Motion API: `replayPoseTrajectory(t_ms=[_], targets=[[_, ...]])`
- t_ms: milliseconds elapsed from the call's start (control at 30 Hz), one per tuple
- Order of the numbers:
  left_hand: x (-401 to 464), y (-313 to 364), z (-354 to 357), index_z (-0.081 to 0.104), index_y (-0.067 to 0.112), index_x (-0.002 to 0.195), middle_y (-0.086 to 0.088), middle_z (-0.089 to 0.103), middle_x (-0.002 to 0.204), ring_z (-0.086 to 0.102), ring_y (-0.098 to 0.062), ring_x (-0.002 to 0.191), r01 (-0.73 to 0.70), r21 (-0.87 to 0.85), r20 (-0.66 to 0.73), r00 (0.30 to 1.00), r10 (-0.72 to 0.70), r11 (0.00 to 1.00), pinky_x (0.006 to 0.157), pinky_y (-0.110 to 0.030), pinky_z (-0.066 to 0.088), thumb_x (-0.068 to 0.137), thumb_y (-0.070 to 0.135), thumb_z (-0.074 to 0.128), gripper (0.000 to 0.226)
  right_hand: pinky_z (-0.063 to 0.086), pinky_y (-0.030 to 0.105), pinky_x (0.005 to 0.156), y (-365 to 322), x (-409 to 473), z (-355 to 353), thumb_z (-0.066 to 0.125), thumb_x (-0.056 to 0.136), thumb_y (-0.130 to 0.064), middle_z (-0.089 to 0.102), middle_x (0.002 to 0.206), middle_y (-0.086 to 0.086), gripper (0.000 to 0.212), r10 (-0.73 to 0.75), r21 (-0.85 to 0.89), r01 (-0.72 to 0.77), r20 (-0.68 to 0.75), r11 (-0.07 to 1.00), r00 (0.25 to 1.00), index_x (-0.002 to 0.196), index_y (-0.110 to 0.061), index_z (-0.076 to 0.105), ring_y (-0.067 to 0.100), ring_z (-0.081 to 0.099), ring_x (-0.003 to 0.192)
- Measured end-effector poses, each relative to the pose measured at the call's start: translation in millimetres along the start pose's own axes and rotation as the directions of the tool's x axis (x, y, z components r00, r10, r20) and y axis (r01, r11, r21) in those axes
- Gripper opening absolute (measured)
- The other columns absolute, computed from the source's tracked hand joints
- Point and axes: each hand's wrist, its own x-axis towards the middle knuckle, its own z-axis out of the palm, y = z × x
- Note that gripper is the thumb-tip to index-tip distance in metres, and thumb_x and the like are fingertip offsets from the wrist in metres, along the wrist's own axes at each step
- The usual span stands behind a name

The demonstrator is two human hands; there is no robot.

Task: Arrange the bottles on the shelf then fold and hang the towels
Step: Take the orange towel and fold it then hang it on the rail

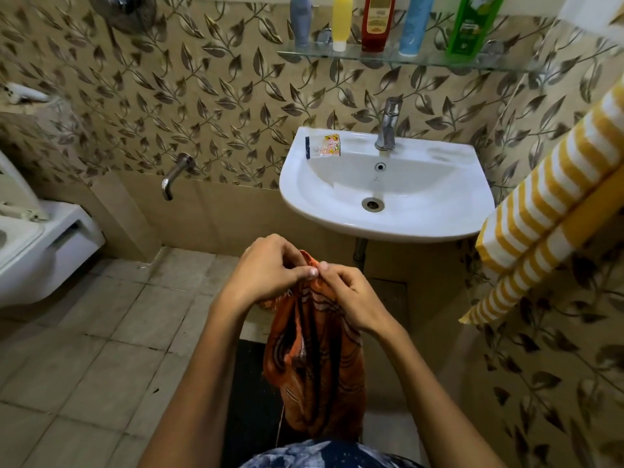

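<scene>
the orange towel (317,359) hangs in the lower centre of the frame, bunched at its top edge where both hands pinch it, the rest dropping in loose vertical folds in front of the person. it looks thin, soft and light, a limp cloth that will sag wherever it is not held, so my judgement is that it wants taking at two corners or along one hem, spread apart, to pull it flat before any fold; pinched together as it is now it only gathers into a rope. it is not slippery or fragile, though a loose thread trails from its lower left edge. the cloth is rust orange with pale and dark curved stripes, and a frayed or fringed edge shows by the left wrist. the left hand (266,268) has its grip closed on the top hem with thumb and forefinger, and the right hand (347,292) pinches the same hem just beside it, thumbs nearly touching. outward, a white sink (337,211) sits above centre with a small sachet (329,146) on its rim. at the right edge of the frame a yellow striped towel (553,211) already hangs folded. along the top, five bottles (413,25) stand upright in a row on the glass shelf (435,60), so that part looks done.
</scene>
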Motion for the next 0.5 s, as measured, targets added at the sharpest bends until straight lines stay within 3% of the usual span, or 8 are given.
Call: replayPoseTrajectory(t_ms=[100, 200, 300, 400, 500], targets=[[-1, -1, -6, 0.077, 0.021, 0.075, 0.008, 0.066, 0.065, 0.061, -0.009, 0.065, 0.045, -0.035, -0.163, 0.985, -0.050, 0.998, 0.064, -0.023, 0.044, 0.080, 0.034, 0.071, 0.015, 0.030, 0.036, 0.057, 11, -9, -2, 0.041, 0.084, -0.071, 0.043, 0.058, 0.001, 0.063, 0.048, -0.038, -0.048, 0.013, 0.998, 0.999, 0.055, -0.015, 0.049, 0.016, 0.040, 0.056], [0, -5, -10, 0.077, 0.020, 0.075, 0.006, 0.067, 0.068, 0.063, -0.011, 0.073, 0.104, -0.108, -0.342, 0.930, -0.136, 0.989, 0.069, -0.023, 0.044, 0.080, 0.033, 0.071, 0.015, 0.025, 0.039, 0.056, 19, -13, -3, 0.044, 0.082, -0.073, 0.039, 0.061, 0.005, 0.072, 0.068, -0.056, -0.068, -0.005, 0.996, 0.998, 0.063, -0.004, 0.050, 0.019, 0.036, 0.057], [1, -11, -10, 0.077, 0.017, 0.080, 0.002, 0.071, 0.075, 0.062, -0.012, 0.076, 0.156, -0.170, -0.434, 0.875, -0.216, 0.973, 0.072, -0.023, 0.044, 0.081, 0.032, 0.070, 0.017, 0.028, 0.037, 0.058, 18, -13, -7, 0.046, 0.084, -0.068, 0.043, 0.065, 0.003, 0.066, 0.083, -0.119, -0.082, 0.008, 0.990, 0.996, 0.072, -0.004, 0.056, 0.017, 0.040, 0.060], [5, -19, -8, 0.077, 0.015, 0.083, -0.002, 0.074, 0.086, 0.066, -0.018, 0.085, 0.193, -0.223, -0.510, 0.812, -0.283, 0.956, 0.076, -0.025, 0.046, 0.083, 0.032, 0.068, 0.019, 0.032, 0.033, 0.062, 17, -12, -10, 0.045, 0.085, -0.068, 0.051, 0.068, -0.001, 0.055, 0.124, -0.223, -0.105, 0.072, 0.969, 0.990, 0.079, -0.016, 0.063, 0.012, 0.047, 0.062], [6, -22, -5, 0.076, 0.014, 0.085, -0.003, 0.074, 0.088, 0.067, -0.019, 0.088, 0.214, -0.273, -0.549, 0.766, -0.335, 0.938, 0.077, -0.026, 0.046, 0.084, 0.031, 0.068, 0.019, 0.031, 0.033, 0.061, 18, -11, -7, 0.040, 0.090, -0.063, 0.044, 0.064, -0.008, 0.048, 0.137, -0.288, -0.108, 0.085, 0.952, 0.987, 0.070, -0.022, 0.055, 0.006, 0.042, 0.060]])
